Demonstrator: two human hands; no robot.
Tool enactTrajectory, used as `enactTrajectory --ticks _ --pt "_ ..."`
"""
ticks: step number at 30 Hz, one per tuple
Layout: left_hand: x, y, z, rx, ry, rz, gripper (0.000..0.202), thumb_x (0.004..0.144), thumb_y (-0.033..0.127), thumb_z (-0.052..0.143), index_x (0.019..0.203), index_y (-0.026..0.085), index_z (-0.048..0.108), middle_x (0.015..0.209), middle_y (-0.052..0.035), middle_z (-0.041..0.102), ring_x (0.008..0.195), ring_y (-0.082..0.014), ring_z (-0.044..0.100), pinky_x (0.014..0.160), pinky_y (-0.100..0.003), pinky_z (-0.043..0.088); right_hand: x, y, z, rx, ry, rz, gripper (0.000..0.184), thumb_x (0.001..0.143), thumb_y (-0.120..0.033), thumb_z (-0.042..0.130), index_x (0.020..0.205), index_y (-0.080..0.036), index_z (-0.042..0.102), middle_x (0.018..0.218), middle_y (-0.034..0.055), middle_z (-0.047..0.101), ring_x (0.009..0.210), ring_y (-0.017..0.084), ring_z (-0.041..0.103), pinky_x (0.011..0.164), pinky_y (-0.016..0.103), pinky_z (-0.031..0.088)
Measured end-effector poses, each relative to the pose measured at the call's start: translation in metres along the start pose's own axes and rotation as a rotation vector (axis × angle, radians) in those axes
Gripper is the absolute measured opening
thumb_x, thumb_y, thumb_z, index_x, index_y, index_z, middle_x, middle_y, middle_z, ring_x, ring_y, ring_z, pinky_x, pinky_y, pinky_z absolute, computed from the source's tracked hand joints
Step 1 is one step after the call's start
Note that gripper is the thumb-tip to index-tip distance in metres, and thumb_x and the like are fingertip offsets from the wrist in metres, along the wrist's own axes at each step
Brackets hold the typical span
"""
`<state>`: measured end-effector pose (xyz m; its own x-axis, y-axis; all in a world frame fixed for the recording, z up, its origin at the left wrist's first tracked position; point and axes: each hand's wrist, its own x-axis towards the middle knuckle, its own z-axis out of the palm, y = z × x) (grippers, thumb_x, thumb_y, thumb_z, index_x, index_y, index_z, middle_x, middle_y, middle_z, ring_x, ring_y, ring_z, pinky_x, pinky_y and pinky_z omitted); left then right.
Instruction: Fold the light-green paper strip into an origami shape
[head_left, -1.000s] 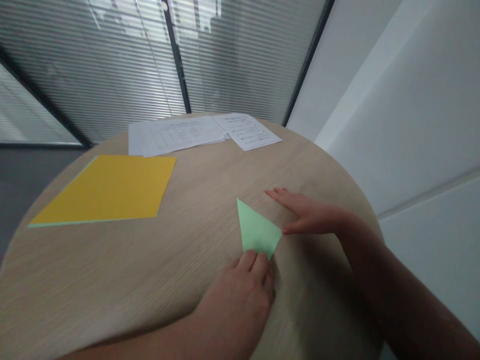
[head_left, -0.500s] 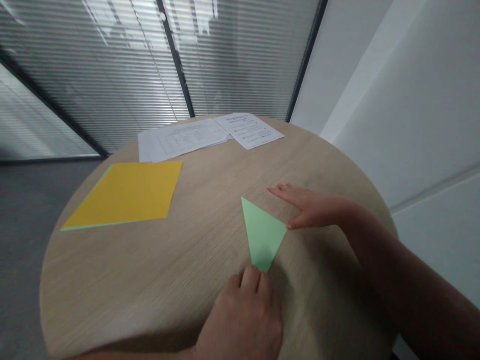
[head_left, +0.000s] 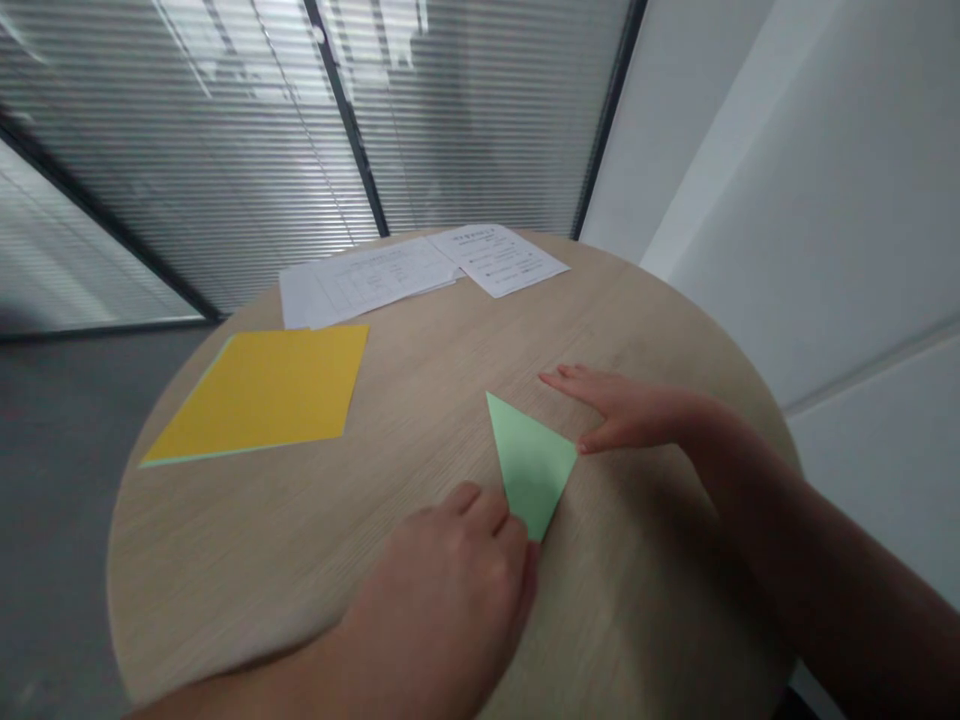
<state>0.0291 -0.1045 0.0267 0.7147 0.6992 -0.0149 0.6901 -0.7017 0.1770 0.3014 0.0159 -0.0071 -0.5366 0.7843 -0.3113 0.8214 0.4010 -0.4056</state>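
Note:
A pale green sheet of paper (head_left: 532, 462), folded to a pointed kite-like shape, lies on the round wooden table in front of me. My left hand (head_left: 457, 580) is closed at its near end, curled fingers on the paper; the fingertips and that tip are partly hidden. To the right, my right hand (head_left: 611, 405) rests flat with fingers stretched out. Its thumb touches the paper's right corner, while the other fingers lie on the wood beyond the paper.
On the left of the round table (head_left: 225, 560) lies a stack of yellow sheets (head_left: 281, 385) with a green edge showing underneath. White printed pages (head_left: 375, 280) overlap at the far edge. Blinds (head_left: 480, 120) stand behind the table, and a white wall (head_left: 840, 200) is on the right.
My left hand has shifted up and to the left along the near end of the green paper, its wrist now more turned. The right hand stays in place; the view has moved slightly.

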Motion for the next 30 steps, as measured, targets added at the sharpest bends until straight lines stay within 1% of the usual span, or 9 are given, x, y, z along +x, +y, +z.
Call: enactTrajectory --ticks 3,5,8,12,14,16,19,25,30 --pt "0.019 -0.008 0.001 -0.014 0.072 -0.042 0.014 0.096 0.021 0.062 0.105 0.016 0.072 0.105 -0.0089 0.073 0.098 -0.0257 0.068 0.087 -0.043 0.061 -0.004 -0.009 0.001 0.013 0.035 -0.037 0.098 0.084 -0.022 0.072 0.167 -0.018 0.02 0.173 0.0184 0.021 0.16 0.037 0.016 0.128 0.054 0.02" --pt "0.027 -0.008 0.008 -0.032 0.058 -0.036 0.023 0.094 0.026 0.069 0.113 0.013 0.07 0.115 -0.0112 0.073 0.109 -0.0289 0.067 0.096 -0.046 0.059 -0.006 -0.015 0.003 -0.002 0.066 -0.058 0.097 0.082 -0.017 0.069 0.167 -0.021 0.022 0.171 0.0161 0.027 0.159 0.038 0.019 0.127 0.061 0.021" --pt "0.033 -0.009 0.019 -0.043 -0.004 -0.064 0.03 0.09 0.029 0.072 0.116 0.013 0.068 0.12 -0.0125 0.071 0.113 -0.0312 0.065 0.099 -0.049 0.057 -0.006 -0.018 0.006 -0.036 0.117 -0.1 0.09 0.084 -0.016 0.064 0.166 -0.025 0.028 0.169 0.0125 0.034 0.158 0.039 0.021 0.124 0.068 0.021" --pt "0.037 -0.02 0.02 -0.045 -0.019 -0.147 0.032 0.091 0.018 0.065 0.123 0.015 0.065 0.125 -0.0122 0.069 0.121 -0.0299 0.063 0.103 -0.047 0.055 0.004 -0.013 0.007 0.021 0.215 -0.17 0.072 0.091 -0.022 0.058 0.161 -0.021 0.04 0.165 0.0121 0.042 0.157 0.035 0.029 0.126 0.06 0.025" --pt "0.039 -0.028 0.016 -0.058 -0.015 -0.162 0.037 0.09 0.016 0.062 0.127 0.014 0.064 0.127 -0.0119 0.069 0.122 -0.0288 0.062 0.105 -0.045 0.053 0.009 -0.012 0.008 0.051 0.304 -0.172 0.065 0.091 -0.019 0.057 0.155 -0.022 0.049 0.16 0.0122 0.05 0.153 0.032 0.037 0.125 0.058 0.029" --pt "0.041 -0.034 0.013 -0.06 0.005 -0.178 0.037 0.092 0.024 0.063 0.127 0.013 0.064 0.128 -0.0126 0.068 0.121 -0.0302 0.062 0.106 -0.046 0.051 0.014 -0.011 0.009 0.073 0.368 -0.172 0.063 0.089 -0.012 0.054 0.151 -0.024 0.055 0.155 0.0112 0.056 0.149 0.03 0.045 0.125 0.056 0.032" --pt "0.044 -0.037 0.013 -0.043 0.048 -0.209 0.041 0.091 0.034 0.065 0.127 0.013 0.065 0.127 -0.0142 0.068 0.12 -0.0323 0.061 0.106 -0.049 0.05 0.018 -0.013 0.012 0.077 0.399 -0.184 0.065 0.083 -0.006 0.054 0.146 -0.022 0.06 0.152 0.0117 0.059 0.146 0.029 0.048 0.125 0.053 0.033" --pt "0.047 -0.038 0.018 -0.023 0.041 -0.213 0.044 0.088 0.016 0.059 0.132 0.014 0.062 0.128 -0.0133 0.069 0.121 -0.0296 0.062 0.106 -0.045 0.051 0.024 -0.009 0.02 0.075 0.384 -0.227 0.066 0.08 -0.005 0.054 0.144 -0.017 0.062 0.152 0.0136 0.058 0.146 0.028 0.048 0.125 0.05 0.033" --pt "0.049 -0.06 0.026 -0.059 0.043 -0.136 0.051 0.081 0.004 0.053 0.129 0.015 0.065 0.131 -0.0122 0.068 0.124 -0.0293 0.062 0.11 -0.043 0.049 0.03 0.001 0.024 0.076 0.324 -0.346 0.071 0.077 -0.004 0.057 0.145 -0.021 0.061 0.157 0.0121 0.053 0.147 0.027 0.047 0.124 0.049 0.033"
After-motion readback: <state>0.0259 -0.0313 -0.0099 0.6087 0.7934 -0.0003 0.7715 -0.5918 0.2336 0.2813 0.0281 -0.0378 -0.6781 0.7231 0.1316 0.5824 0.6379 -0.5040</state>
